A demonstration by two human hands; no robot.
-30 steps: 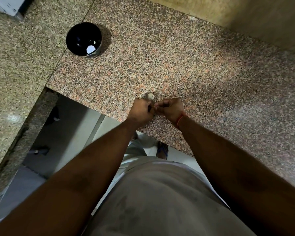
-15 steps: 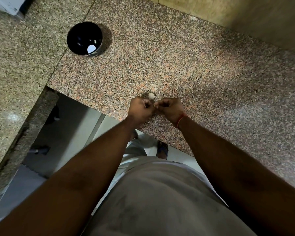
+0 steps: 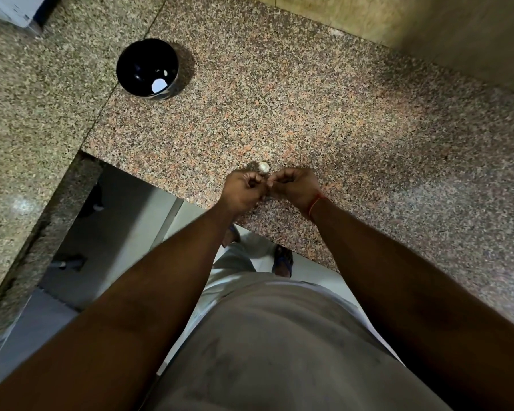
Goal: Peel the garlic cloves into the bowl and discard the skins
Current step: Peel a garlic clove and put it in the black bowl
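Your left hand (image 3: 244, 192) and right hand (image 3: 294, 188) meet knuckle to knuckle just above the near edge of the granite counter (image 3: 324, 120), both curled with the fingers drawn in. Something small and pale sits pinched where the two sets of fingertips come together, but it is too tiny and too covered by your fingers to say for certain that it is a clove, or which hand has the firmer hold on it. Just beyond your hands, a pale garlic piece (image 3: 263, 167) rests on the counter, close to your left knuckles; whether it touches them you cannot tell from here. The black bowl (image 3: 147, 68) stands upright well apart from your hands, far off to the left near the seam in the stone, with one whitish piece (image 3: 159, 85) lying inside it toward its near wall. A red thread (image 3: 315, 203) circles your right wrist.
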